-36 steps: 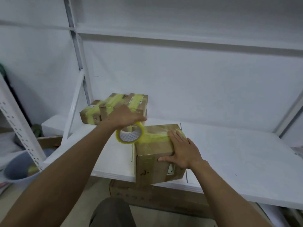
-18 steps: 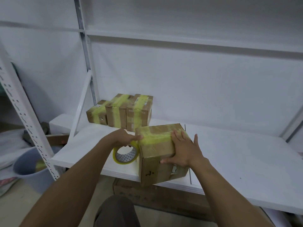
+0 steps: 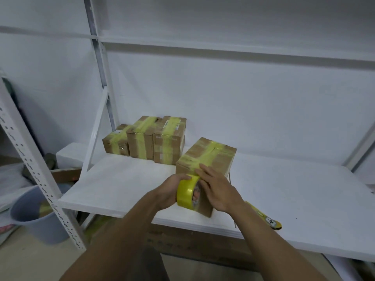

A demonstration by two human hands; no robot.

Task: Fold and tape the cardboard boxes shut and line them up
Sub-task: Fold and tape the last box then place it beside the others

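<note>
left hand (image 3: 170,189) grips the yellow tape roll (image 3: 187,193) against the box (image 3: 212,157); right hand (image 3: 219,190), fingers straight, presses the box beside it.

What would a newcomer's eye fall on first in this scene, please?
Most likely the yellow tape roll, gripped by the left hand against the near face of a cardboard box at the front edge of the shelf, while the right hand presses flat on that box. Behind it on the left, three taped boxes stand in a row.

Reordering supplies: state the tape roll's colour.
Translucent yellow tape roll, clearest in the head view.
</note>
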